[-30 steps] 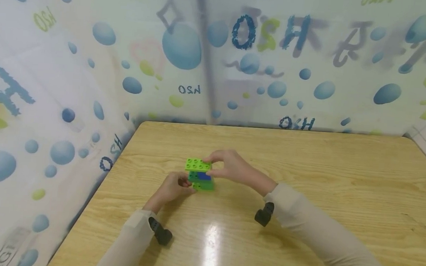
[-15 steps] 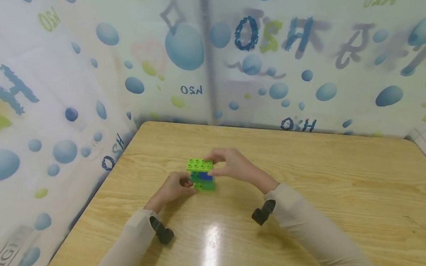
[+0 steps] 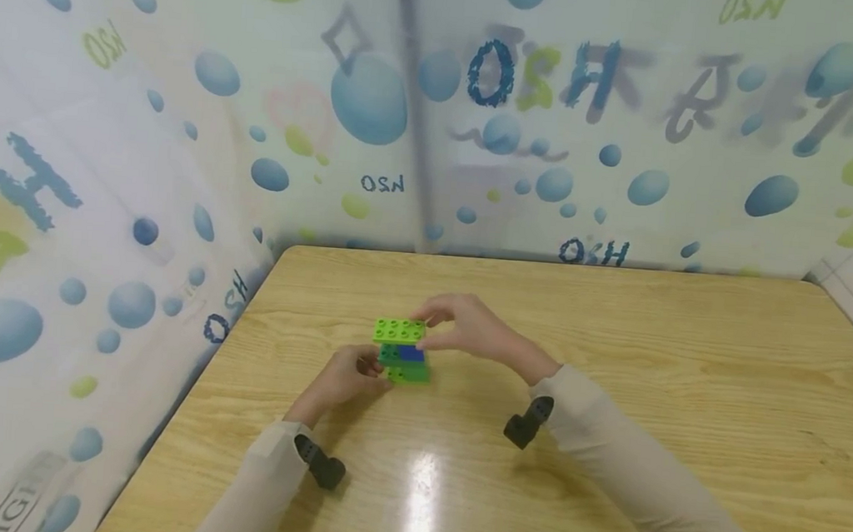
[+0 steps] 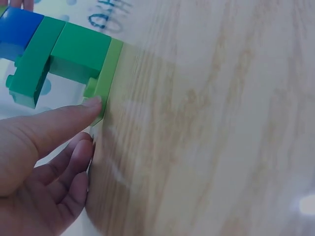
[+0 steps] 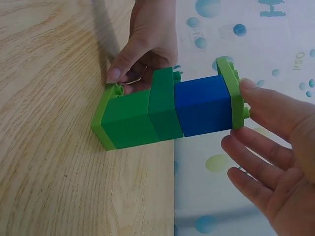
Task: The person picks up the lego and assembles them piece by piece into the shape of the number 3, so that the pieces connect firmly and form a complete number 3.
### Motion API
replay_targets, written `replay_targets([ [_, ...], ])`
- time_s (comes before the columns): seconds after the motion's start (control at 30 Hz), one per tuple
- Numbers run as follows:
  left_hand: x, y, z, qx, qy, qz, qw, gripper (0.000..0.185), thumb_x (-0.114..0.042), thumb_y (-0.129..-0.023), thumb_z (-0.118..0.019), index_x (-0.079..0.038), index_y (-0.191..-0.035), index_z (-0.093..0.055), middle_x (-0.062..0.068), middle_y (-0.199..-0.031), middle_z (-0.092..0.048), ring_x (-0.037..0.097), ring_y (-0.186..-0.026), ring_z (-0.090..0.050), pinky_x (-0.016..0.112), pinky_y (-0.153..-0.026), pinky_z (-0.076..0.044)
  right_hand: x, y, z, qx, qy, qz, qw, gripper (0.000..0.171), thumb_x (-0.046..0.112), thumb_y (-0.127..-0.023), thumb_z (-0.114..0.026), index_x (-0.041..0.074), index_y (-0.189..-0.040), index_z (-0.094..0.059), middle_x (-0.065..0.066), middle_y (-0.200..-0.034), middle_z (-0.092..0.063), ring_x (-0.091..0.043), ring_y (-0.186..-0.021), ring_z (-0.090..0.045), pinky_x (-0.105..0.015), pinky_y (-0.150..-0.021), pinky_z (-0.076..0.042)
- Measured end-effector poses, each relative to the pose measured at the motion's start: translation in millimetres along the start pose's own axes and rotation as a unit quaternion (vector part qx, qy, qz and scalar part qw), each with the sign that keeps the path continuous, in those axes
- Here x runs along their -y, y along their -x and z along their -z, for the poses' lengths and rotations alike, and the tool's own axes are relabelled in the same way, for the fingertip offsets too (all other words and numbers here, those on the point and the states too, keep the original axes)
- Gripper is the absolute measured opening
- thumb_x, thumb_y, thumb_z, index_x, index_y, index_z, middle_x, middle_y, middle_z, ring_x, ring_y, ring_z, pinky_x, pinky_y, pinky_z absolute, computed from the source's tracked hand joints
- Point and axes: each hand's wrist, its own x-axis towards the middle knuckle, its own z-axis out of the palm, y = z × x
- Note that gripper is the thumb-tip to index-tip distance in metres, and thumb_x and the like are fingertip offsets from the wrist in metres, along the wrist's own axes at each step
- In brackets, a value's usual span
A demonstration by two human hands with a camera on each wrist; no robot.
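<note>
A small tower of toy building bricks stands upright on the table. From the bottom it has a lime base plate [image 5: 101,120], a green brick [image 5: 129,120], a longer dark green brick [image 5: 164,108], a blue brick [image 5: 203,107] and a studded lime top plate [image 3: 399,331]. My left hand [image 3: 342,376] pinches the left end of the base plate, thumb on the near side and fingers curled behind. My right hand [image 3: 470,329] holds the right end of the top plate between thumb and fingers. In the head view the right fingertips are partly hidden behind it.
The wooden table [image 3: 608,447] reaches back to a wall covering [image 3: 522,198] printed with blue and green drops. A similar covering runs along the left side. Both sleeves carry a black wrist camera [image 3: 529,423].
</note>
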Motion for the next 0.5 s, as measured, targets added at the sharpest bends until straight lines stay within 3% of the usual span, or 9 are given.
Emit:
replay_targets([
  [0.17,-2.0,6.2,4.8,-0.008,0.001,0.007,0.9999,0.041,-0.008,-0.075,-0.075,0.002,-0.113,-0.06,0.008,-0.091,-0.062,0.021,-0.083,-0.059,0.033,-0.073,-0.05,-4,8,3,-0.017,0.011,-0.005,1.0,0.038,0.019,-0.081,-0.071,0.007,-0.116,-0.061,-0.004,-0.113,-0.061,-0.023,-0.099,-0.059,-0.038,-0.089,-0.045],
  [0.3,-2.7,12.4,9.1,-0.023,-0.008,0.014,0.9996,0.04,-0.011,-0.076,-0.075,-0.004,-0.113,-0.062,0.005,-0.092,-0.063,0.02,-0.084,-0.058,0.033,-0.073,-0.049,-6,15,5,-0.037,0.011,-0.006,0.999,0.036,0.019,-0.082,-0.07,0.008,-0.115,-0.061,-0.006,-0.111,-0.062,-0.02,-0.097,-0.059,-0.037,-0.087,-0.045],
  [0.5,-3.0,21.3,14.1,-0.058,0.011,-0.001,0.9982,0.034,-0.01,-0.079,-0.072,-0.006,-0.112,-0.064,0.008,-0.093,-0.063,0.022,-0.084,-0.059,0.034,-0.071,-0.049,-13,22,0,-0.064,0.001,-0.005,0.998,0.032,0.017,-0.082,-0.07,0.004,-0.111,-0.063,-0.01,-0.105,-0.065,-0.018,-0.092,-0.061,-0.037,-0.086,-0.047],
])
